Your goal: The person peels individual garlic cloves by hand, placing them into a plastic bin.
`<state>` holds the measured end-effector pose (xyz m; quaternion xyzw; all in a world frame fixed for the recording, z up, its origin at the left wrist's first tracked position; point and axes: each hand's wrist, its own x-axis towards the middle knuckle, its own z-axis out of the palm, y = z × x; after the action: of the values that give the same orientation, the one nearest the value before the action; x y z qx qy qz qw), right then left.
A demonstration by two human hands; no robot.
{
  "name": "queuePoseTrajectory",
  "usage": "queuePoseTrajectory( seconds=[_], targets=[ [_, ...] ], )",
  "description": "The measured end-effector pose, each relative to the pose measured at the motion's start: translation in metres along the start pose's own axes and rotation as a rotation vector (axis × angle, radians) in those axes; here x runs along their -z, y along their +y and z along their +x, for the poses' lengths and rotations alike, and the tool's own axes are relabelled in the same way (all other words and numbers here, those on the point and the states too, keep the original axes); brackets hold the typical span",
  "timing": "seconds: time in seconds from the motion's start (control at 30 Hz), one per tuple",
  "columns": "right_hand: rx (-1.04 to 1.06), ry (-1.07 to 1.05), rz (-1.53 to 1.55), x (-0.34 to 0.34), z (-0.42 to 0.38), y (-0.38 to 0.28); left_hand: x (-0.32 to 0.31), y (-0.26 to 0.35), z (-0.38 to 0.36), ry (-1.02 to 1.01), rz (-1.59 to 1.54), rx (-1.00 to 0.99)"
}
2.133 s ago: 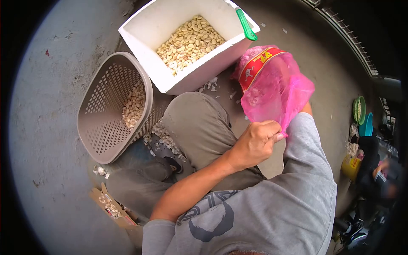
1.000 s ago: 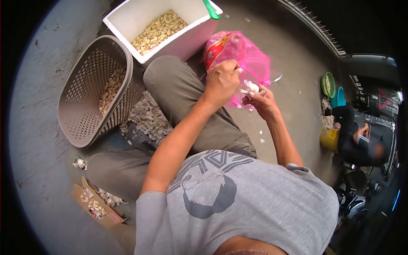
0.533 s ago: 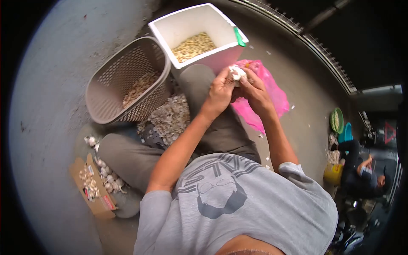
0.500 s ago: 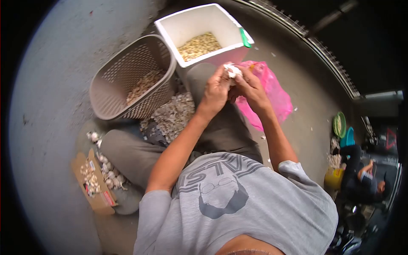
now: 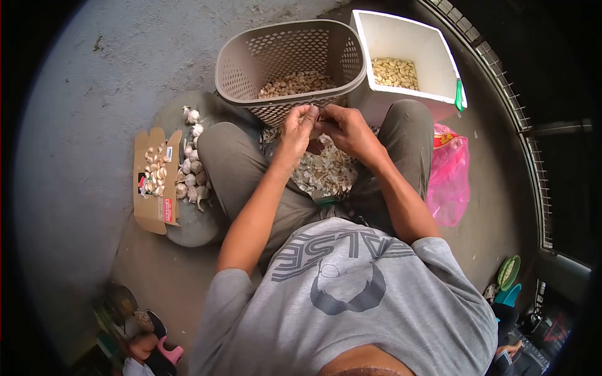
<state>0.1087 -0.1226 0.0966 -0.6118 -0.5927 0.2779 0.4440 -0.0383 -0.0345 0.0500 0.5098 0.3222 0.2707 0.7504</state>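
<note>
My left hand (image 5: 297, 135) and my right hand (image 5: 352, 133) meet at the fingertips, both closed in a pinch. Whatever lies between them is small and hidden by the fingers. Just beyond them stands a grey-brown perforated basket (image 5: 291, 100) with unpeeled garlic cloves (image 5: 298, 83) in its bottom. Beneath my hands, between my legs, is a heap of garlic skins (image 5: 326, 169). Whole garlic bulbs (image 5: 193, 175) lie beside my left knee on a grey round surface (image 5: 188, 235). Next to them, loose cloves (image 5: 155, 172) rest on an opened cardboard box (image 5: 147, 216).
A white foam box (image 5: 411, 37) holding peeled cloves (image 5: 395, 73) stands right of the basket, a green piece (image 5: 459, 95) on its rim. A pink plastic bag (image 5: 450, 188) lies by my right leg. Other people (image 5: 141, 348) show at the lower corners, near a green basket (image 5: 508, 272).
The view has turned, so the basket and foam box appear farther right. My hands have come from beside the foam box to before the basket. The white garlic piece between them no longer shows.
</note>
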Motion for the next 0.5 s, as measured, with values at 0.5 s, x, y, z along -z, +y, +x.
queuePoseTrajectory(
  seconds=[0.5],
  targets=[
    [-0.374, 0.168, 0.536, 0.023, -0.011, 0.034, 0.003, -0.016, 0.024, 0.154, -0.190, 0.140]
  ],
)
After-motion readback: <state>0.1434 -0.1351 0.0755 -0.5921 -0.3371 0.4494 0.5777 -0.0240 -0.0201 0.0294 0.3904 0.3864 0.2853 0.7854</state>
